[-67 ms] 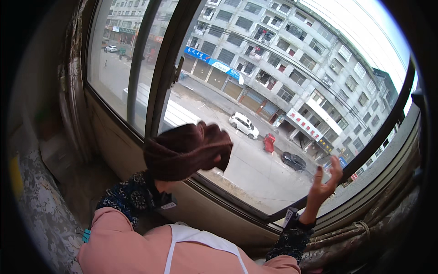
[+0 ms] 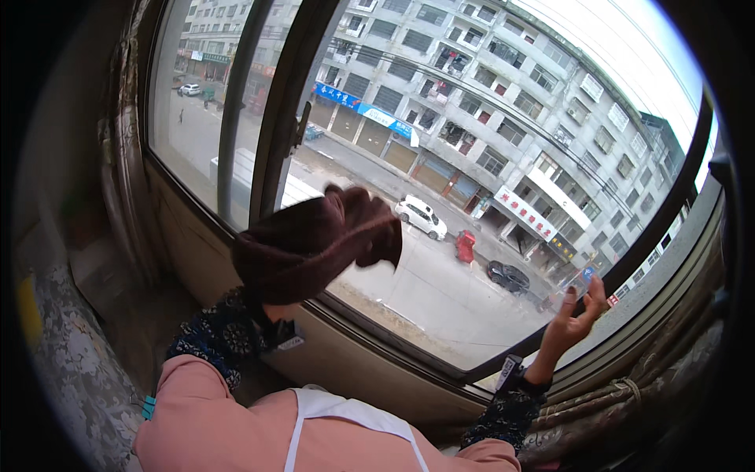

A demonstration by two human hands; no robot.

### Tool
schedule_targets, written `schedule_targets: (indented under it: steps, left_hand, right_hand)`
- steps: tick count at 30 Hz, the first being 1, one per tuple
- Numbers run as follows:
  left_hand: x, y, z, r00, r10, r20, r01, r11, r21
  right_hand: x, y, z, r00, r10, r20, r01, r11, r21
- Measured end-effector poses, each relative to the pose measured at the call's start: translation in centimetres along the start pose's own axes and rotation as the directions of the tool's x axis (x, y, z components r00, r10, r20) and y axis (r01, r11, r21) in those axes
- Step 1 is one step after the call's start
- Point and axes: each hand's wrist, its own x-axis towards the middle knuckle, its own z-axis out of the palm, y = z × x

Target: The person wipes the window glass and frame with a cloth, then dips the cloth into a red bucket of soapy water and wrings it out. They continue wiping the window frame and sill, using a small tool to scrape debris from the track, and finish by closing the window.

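My left hand [image 2: 277, 312] holds a dark maroon-brown cloth [image 2: 314, 244], bunched and draped over its fingers so that most of the hand is hidden. The cloth is raised in front of the window opening, beside the upright dark window frame [image 2: 277, 118], and its upper edge is blurred by motion. My right hand [image 2: 566, 330] is lifted at the right with its fingers spread and nothing in it, near the lower dark frame rail [image 2: 515, 354].
A window sill [image 2: 377, 334] and wall stand before me. Patterned curtains hang at the left [image 2: 130, 173] and are tied at the right [image 2: 602, 405]. Floral fabric [image 2: 75, 377] lies at the lower left. Outside are a street with cars and a grey building [image 2: 503, 86].
The cloth in my left hand has shifted slightly left and upward. My right hand has moved a little to the right, its fingers still spread.
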Motion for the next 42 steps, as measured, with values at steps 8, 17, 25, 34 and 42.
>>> schedule_targets:
  steps: [8, 17, 25, 34, 42]
  left_hand:
    - [29.3, 3.5, -9.9, 0.613, 0.729, -0.305, -0.463, 0.644, 0.609]
    - [21.9, -3.8, 1.4, 0.663, 0.697, 0.275, -0.672, 0.392, 0.628]
    - [9.4, -9.4, 13.8, 0.747, 0.270, 0.608, -0.495, 0.836, 0.237]
    - [34.5, 10.8, -9.9, 0.460, 0.844, 0.276, -0.499, -0.011, 0.866]
    - [41.1, 9.6, -20.6, 0.466, 0.876, -0.120, 0.057, 0.105, 0.993]
  right_hand:
    - [-3.4, 11.8, 1.0, 0.824, 0.566, 0.034, -0.528, 0.745, 0.408]
    - [-3.7, 12.2, 1.1, 0.848, 0.530, 0.014, -0.497, 0.784, 0.371]
    - [-3.8, 12.1, 0.8, 0.858, 0.514, 0.018, -0.495, 0.815, 0.301]
    - [-3.8, 12.5, 0.9, 0.851, 0.525, 0.018, -0.507, 0.812, 0.289]
    - [-4.2, 13.4, 0.7, 0.872, 0.489, 0.027, -0.485, 0.853, 0.195]
